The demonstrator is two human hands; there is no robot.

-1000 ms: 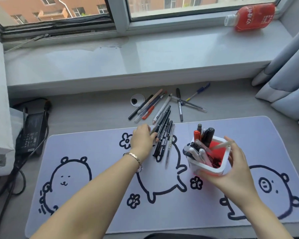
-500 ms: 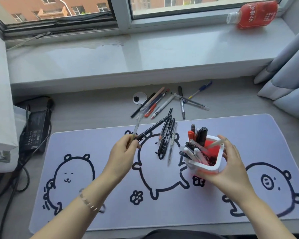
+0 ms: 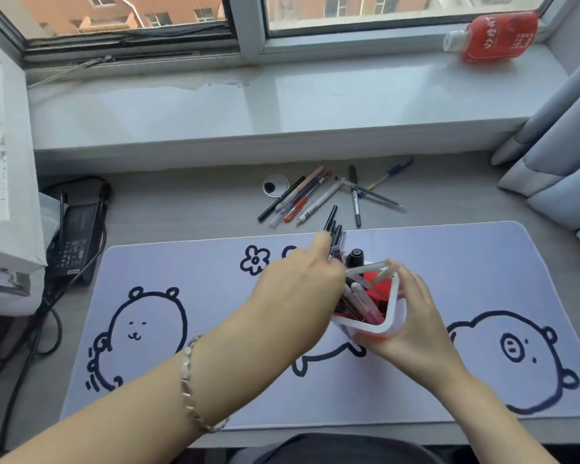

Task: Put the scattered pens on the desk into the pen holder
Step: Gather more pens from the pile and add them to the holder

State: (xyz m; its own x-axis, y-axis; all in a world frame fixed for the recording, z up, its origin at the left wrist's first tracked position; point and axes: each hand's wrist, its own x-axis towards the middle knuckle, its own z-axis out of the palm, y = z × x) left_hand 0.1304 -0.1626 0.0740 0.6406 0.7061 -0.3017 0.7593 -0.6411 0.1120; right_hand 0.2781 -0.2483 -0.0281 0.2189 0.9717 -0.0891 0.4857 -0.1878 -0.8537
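Half a second ago the left hand (image 3: 302,283) was lifting two pens off the mat; now it is at the holder (image 3: 377,309), fingers closed round a bunch of black pens (image 3: 334,234) whose ends stick up past the knuckles. The lower ends seem to be inside the holder already, though the hand hides them. The row of black pens that lay on the mat (image 3: 482,272) a second ago is gone from view, so that batch is nearly dealt with.

The right hand (image 3: 412,316) wraps the holder from the right, fingers curled on its wall, tipping its mouth toward the left hand. The holder is held above the middle of the mat and looks crowded.

A loose pile of pens (image 3: 318,199) is left on the desk, beyond the mat's far edge and short of the sill (image 3: 248,105). The desk around it is bare, so reaching there is easy; the mat's right end is open too.
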